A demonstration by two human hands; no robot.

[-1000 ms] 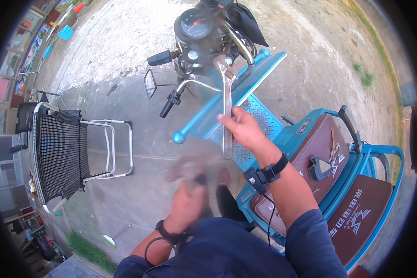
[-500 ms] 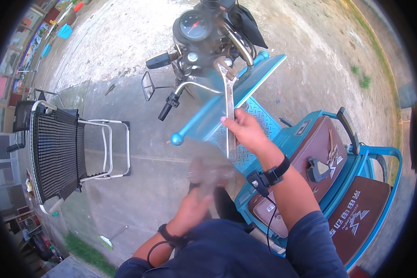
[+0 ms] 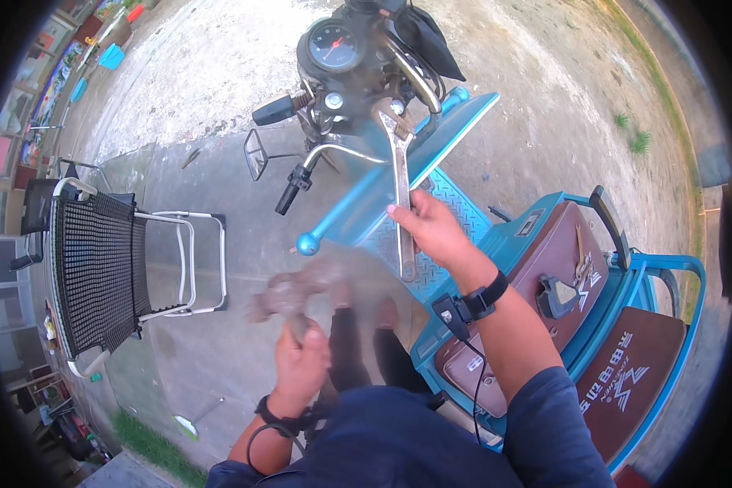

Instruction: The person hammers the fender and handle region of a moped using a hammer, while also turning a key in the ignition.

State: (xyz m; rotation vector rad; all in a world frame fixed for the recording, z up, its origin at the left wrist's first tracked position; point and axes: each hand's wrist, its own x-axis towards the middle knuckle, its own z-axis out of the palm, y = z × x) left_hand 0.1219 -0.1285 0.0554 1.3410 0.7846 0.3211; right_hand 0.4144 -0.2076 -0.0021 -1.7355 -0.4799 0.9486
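Note:
My right hand [image 3: 433,226] is closed around the shank of a large adjustable wrench [image 3: 402,175]. The wrench's jaw end lies at the handlebar clamp area of a blue three-wheeled vehicle, close to a round bolt cap [image 3: 396,106]; whether the jaws grip anything I cannot tell. In my left hand [image 3: 301,362] is a hammer [image 3: 286,294], its head smeared by motion, held out to the left of my legs and apart from the wrench. Above the wrench sits the round speedometer [image 3: 333,45]. The handlebar's left grip [image 3: 287,198] points toward me.
A black mesh chair [image 3: 98,272] with a white frame stands at the left. On the vehicle's brown seat [image 3: 537,268] lie a grey and black tool [image 3: 557,298] and a slim brownish tool [image 3: 581,254]. A mirror [image 3: 255,154] juts out beside the handlebar.
My left hand has moved up and to the left, swinging the hammer away from in front of my legs. My right hand and the wrench stay in nearly the same place.

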